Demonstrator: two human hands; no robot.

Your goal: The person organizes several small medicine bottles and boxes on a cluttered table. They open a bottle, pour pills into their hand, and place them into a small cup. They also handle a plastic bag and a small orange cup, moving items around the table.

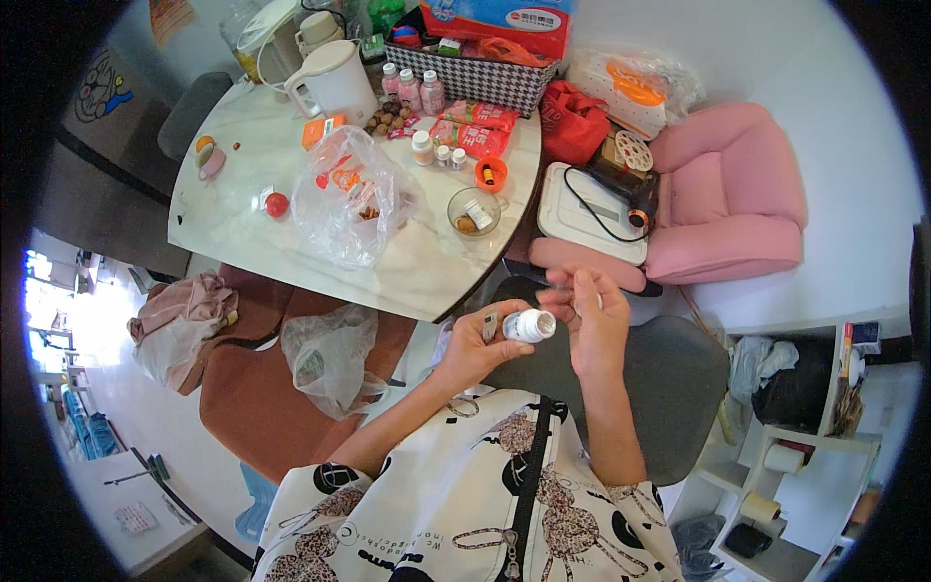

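Observation:
My left hand (476,349) holds a small white plastic bottle (525,326), tilted to the right with its uncapped mouth towards my right hand. A small flat item with grey and beige parts (490,327) lies between the left fingers. My right hand (598,313) is raised just right of the bottle, fingers curled, with a small white object (580,305), perhaps the cap, partly hidden in them. The fingertips are blurred. Beyond the hands, a glass mug (474,212) and an orange bowl (492,174) stand near the marble-patterned table's edge (407,291).
White bottles (422,148), red packets (473,138), a clear plastic bag (349,204), a white kettle (342,80) and a houndstooth basket (473,80) are on the table. A pink chair (727,189) and white scale (582,211) stand right; brown chairs (240,393) stand left.

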